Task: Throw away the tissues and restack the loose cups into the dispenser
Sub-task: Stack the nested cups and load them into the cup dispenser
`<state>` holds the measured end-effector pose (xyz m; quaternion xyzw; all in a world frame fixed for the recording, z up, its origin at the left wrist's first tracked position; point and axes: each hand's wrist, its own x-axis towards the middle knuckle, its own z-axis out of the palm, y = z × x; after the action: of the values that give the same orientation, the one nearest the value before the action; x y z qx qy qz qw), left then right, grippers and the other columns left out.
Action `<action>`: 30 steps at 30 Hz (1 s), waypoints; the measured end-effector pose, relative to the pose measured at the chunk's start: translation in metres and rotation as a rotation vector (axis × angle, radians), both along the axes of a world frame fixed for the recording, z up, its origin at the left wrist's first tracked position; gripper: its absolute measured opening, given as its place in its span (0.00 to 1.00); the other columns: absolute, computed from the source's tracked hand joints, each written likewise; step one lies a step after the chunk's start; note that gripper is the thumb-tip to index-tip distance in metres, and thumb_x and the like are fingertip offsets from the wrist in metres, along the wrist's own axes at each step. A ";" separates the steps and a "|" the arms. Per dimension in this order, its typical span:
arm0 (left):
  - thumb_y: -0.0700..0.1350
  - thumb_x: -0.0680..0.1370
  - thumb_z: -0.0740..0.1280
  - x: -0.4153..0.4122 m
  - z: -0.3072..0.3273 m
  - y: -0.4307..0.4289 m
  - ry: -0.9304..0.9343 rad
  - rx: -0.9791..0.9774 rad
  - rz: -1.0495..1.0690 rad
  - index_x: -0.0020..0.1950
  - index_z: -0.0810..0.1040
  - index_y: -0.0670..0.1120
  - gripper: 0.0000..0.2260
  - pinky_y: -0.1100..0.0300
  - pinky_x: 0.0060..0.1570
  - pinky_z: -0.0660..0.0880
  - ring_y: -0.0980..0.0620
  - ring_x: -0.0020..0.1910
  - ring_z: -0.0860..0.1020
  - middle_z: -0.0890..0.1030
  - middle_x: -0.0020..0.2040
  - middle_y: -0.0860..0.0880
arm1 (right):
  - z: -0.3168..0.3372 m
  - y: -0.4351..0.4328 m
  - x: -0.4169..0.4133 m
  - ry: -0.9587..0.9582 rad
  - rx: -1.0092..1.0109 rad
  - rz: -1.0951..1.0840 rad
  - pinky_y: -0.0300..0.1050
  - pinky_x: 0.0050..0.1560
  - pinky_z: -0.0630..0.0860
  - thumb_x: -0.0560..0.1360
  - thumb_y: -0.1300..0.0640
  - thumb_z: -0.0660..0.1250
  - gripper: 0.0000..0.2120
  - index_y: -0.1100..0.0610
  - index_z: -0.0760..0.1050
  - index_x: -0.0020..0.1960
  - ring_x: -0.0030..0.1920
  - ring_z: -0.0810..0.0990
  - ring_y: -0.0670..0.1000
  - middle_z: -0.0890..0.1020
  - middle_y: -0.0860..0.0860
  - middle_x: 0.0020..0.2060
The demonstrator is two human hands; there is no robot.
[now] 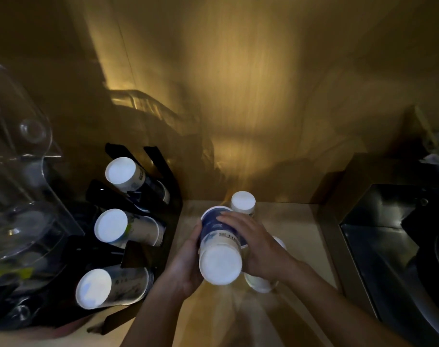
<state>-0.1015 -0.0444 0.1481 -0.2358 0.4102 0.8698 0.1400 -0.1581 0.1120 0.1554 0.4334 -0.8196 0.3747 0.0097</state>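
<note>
Both hands hold a short stack of blue-and-white paper cups [219,249], its white base pointing at me. My left hand [185,266] cradles the stack from the left. My right hand [251,241] covers it from the right. Behind the stack an upside-down cup [243,202] stands on the counter. Another loose cup [259,283] lies under my right wrist, partly hidden. At the left, the black cup dispenser [163,169] holds three rows of cups: a top stack [124,174], a middle stack [115,229] and a bottom stack [98,288]. I see no tissues on the counter.
A clear plastic cover [20,171] rises at the far left beside the dispenser. A dark steel sink [388,234] fills the right side. Some crumpled litter [438,151] sits at the upper right. A wooden wall [238,96] closes the back of the beige counter [301,221].
</note>
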 end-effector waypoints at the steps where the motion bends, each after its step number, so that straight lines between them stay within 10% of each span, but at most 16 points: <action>1: 0.61 0.76 0.58 0.003 0.001 -0.003 0.039 -0.153 0.000 0.65 0.74 0.48 0.24 0.44 0.58 0.75 0.43 0.56 0.79 0.81 0.57 0.41 | 0.001 -0.004 -0.001 -0.019 -0.035 -0.006 0.55 0.67 0.67 0.64 0.53 0.76 0.40 0.45 0.58 0.68 0.69 0.65 0.46 0.67 0.45 0.67; 7: 0.67 0.74 0.59 0.027 0.025 -0.025 0.244 -0.555 0.084 0.65 0.73 0.58 0.24 0.45 0.69 0.66 0.50 0.67 0.71 0.75 0.67 0.53 | 0.019 -0.030 -0.005 -0.265 -0.283 -0.074 0.47 0.63 0.71 0.60 0.51 0.78 0.39 0.41 0.63 0.64 0.63 0.72 0.46 0.73 0.43 0.62; 15: 0.67 0.74 0.52 0.040 0.095 -0.065 0.404 -0.761 0.262 0.55 0.78 0.66 0.18 0.74 0.45 0.72 0.71 0.53 0.77 0.82 0.53 0.67 | 0.085 -0.084 -0.019 -0.336 -0.399 0.004 0.25 0.52 0.69 0.61 0.46 0.77 0.33 0.50 0.69 0.61 0.55 0.75 0.37 0.78 0.47 0.56; 22: 0.73 0.70 0.52 0.021 0.126 -0.127 0.323 -0.795 0.350 0.66 0.75 0.48 0.37 0.54 0.62 0.67 0.51 0.61 0.76 0.80 0.61 0.47 | 0.127 -0.153 -0.037 -0.227 -0.378 0.085 0.22 0.48 0.70 0.62 0.48 0.76 0.30 0.42 0.64 0.58 0.51 0.74 0.33 0.73 0.35 0.52; 30: 0.69 0.75 0.47 0.001 0.120 -0.159 0.190 -0.862 0.319 0.62 0.77 0.47 0.33 0.48 0.68 0.65 0.49 0.60 0.76 0.81 0.60 0.45 | 0.111 -0.205 -0.055 -0.243 -0.247 0.076 0.37 0.53 0.68 0.62 0.48 0.77 0.33 0.50 0.66 0.62 0.56 0.73 0.42 0.77 0.49 0.60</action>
<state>-0.1004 -0.2037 0.2684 -0.2519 0.7038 0.6483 -0.1446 -0.2130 -0.0934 0.2664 0.4112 -0.7453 0.5225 -0.0504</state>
